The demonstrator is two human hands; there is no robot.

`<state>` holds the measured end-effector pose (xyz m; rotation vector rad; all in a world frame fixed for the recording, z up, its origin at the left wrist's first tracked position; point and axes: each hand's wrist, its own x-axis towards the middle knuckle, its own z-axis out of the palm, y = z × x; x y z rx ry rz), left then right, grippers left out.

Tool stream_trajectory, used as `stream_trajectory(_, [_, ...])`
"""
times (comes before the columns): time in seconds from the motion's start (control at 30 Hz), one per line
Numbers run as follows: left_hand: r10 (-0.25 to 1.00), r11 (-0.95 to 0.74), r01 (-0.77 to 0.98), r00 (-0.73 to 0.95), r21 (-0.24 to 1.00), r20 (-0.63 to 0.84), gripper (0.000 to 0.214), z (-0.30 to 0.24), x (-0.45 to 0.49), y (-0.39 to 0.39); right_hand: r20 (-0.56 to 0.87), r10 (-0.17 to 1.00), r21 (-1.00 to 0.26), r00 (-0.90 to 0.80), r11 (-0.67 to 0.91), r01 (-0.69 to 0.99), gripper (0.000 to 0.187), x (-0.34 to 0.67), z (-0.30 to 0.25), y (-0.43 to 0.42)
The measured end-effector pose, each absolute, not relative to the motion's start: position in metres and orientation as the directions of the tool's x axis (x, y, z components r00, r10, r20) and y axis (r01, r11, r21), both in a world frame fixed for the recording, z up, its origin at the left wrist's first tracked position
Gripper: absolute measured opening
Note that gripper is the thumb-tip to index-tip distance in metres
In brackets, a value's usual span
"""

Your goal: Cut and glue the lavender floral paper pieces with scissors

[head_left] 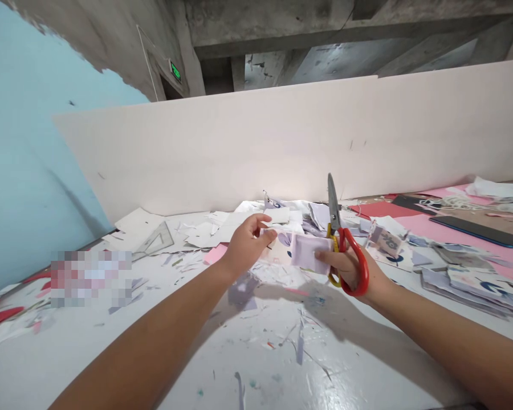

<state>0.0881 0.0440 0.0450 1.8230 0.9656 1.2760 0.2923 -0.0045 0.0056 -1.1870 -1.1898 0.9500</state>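
Note:
A pale lilac and white printed piece of paper (305, 251) is stretched between my two hands above the table. My left hand (247, 244) pinches its left end between thumb and fingers. At the other end, my right hand (349, 269) presses the paper with its thumb. That same hand also carries a pair of scissors (333, 199) with red and yellow handles, the handles looped around its fingers. The scissor blades point up and look closed, apart from the paper. Part of the right fingers is hidden behind the handles.
Paper scraps (300, 341) litter the white table (175, 364). White sheets and a clear set square (156, 239) lie at the back left. To the right are stacked printed papers (483, 287), pink sheets, a dark phone (481, 230) and white string (451, 202). A white partition (222, 154) stands behind.

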Motion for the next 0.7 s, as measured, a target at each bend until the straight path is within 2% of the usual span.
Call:
stream_trajectory(0.1, [0.882,-0.429,-0.012,0.211,0.903,0.422,0.041,0.042,0.087,0.049,0.133,0.967,-0.991,0.217,0.136,0.004,0.022,0.290,0.008,-0.007])
stream_trajectory(0.17, [0.892,-0.293,-0.191,0.297,0.937,0.340,0.044,0.039,0.085,0.052,0.149,0.949,-0.984,0.278,0.171,-0.054,0.025,0.285,0.015,-0.010])
stream_trajectory(0.23, [0.875,-0.161,-0.265,0.407,0.951,0.262,0.042,0.036,0.084,0.053,0.159,0.939,-0.962,0.305,0.217,-0.164,0.024,0.280,0.023,-0.014])
stream_trajectory(0.3, [0.852,-0.120,-0.171,0.487,0.978,0.190,0.039,0.031,0.087,0.049,0.130,0.944,-0.943,0.304,0.212,-0.255,0.022,0.274,0.028,-0.016])
stream_trajectory(0.4, [0.827,-0.142,0.036,0.554,0.989,0.098,0.030,0.024,0.098,0.037,0.086,0.959,-0.944,0.269,0.164,-0.285,0.019,0.269,0.023,-0.016])
stream_trajectory(0.43, [0.828,-0.149,0.082,0.556,0.985,0.079,0.027,0.021,0.103,0.032,0.090,0.965,-0.947,0.247,0.160,-0.279,0.018,0.268,0.019,-0.016])
stream_trajectory(0.5, [0.873,-0.136,0.122,0.484,0.983,0.061,0.033,0.019,0.110,0.024,0.128,0.975,-0.961,0.182,0.167,-0.222,0.019,0.266,0.013,-0.016])
stream_trajectory(0.6, [0.916,-0.223,0.118,0.364,0.968,0.167,0.036,0.020,0.113,0.019,0.163,0.979,-0.987,0.125,0.163,0.010,0.021,0.265,0.012,-0.021])
stream_trajectory(0.67, [0.857,-0.456,0.149,0.337,0.877,0.389,0.026,0.024,0.108,0.021,0.152,0.978,-0.985,0.142,0.137,0.109,0.025,0.264,0.015,-0.024])
stream_trajectory(0.7, [0.781,-0.600,0.172,0.338,0.782,0.525,0.021,0.026,0.105,0.022,0.143,0.978,-0.987,0.153,0.130,0.093,0.028,0.263,0.017,-0.025])
